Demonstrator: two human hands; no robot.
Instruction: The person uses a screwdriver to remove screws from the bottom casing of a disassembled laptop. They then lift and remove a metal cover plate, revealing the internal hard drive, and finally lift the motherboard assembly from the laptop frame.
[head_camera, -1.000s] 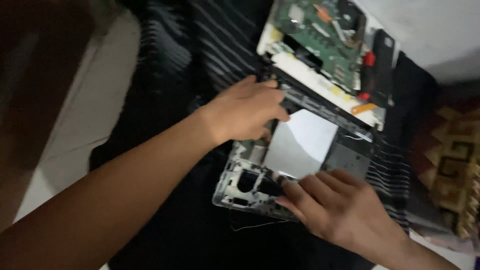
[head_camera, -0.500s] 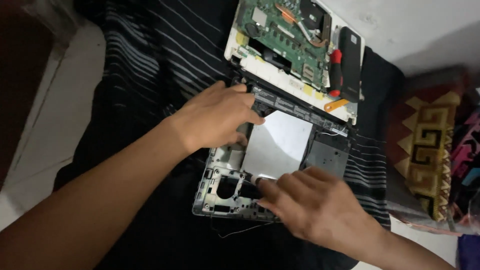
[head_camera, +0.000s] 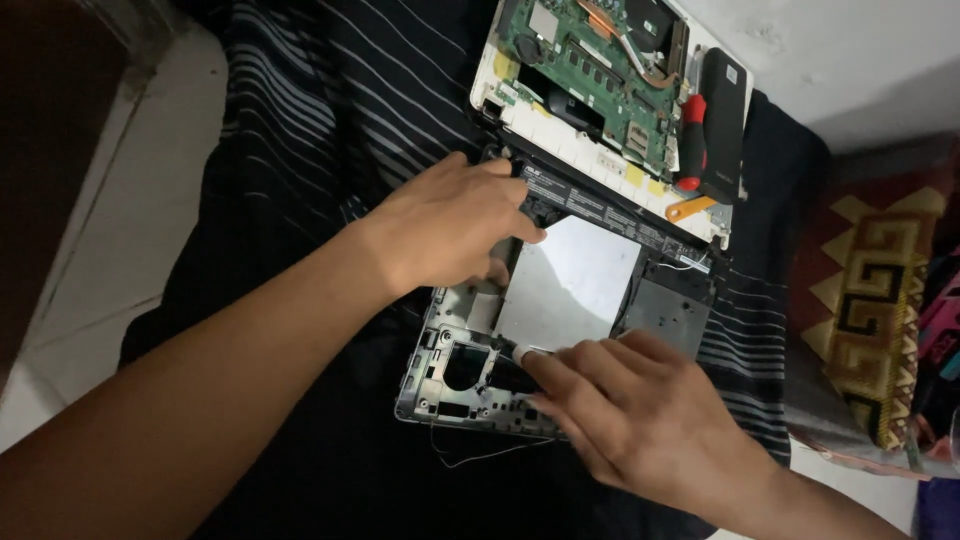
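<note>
An opened laptop base lies on a black striped cloth, its grey frame and a pale metal plate exposed. My left hand rests palm down on the base's upper left part, fingers touching the long black battery bar. My right hand presses its fingertips on the lower edge of the frame, near the plate's bottom corner. Neither hand visibly holds a loose item.
A green circuit board in a white shell lies just beyond the base. A red and black screwdriver and a black block lie on its right side. A patterned rug is at right, pale floor at left.
The view has shifted so the laptop parts sit more centrally. My right hand has slid slightly left along the frame's lower edge; my left hand stays on the base.
</note>
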